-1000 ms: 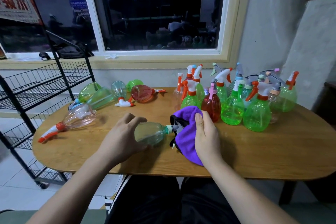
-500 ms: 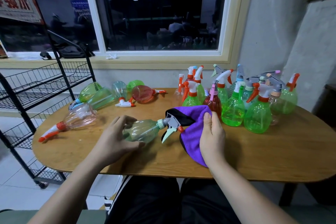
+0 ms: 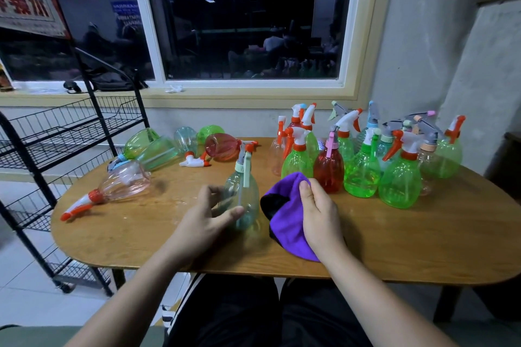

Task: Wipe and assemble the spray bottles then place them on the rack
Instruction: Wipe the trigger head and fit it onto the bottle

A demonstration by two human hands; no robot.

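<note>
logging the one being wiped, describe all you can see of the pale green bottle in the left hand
The pale green bottle is see-through plastic, pear-shaped and upright, with a grey spray head fitted and a mint collar and trigger hanging down its front. The left hand grips its lower body over the table; the purple cloth is just right of it.

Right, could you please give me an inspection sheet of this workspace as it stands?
Surface: oval wooden table, faint specks left of centre.
Job's things: pale green clear plastic spray bottle upright, trigger head fitted; purple microfibre cloth beside it; black wire rack at left, no bottles on the shelves in view.
Clutter: standing green and red bottles back right; lying bottles back left; loose white-and-orange trigger head.
Hands: left hand grips the spray bottle; right hand holds the cloth.
Cables: nothing seen.
Surroundings: dark window, grey wall.
</note>
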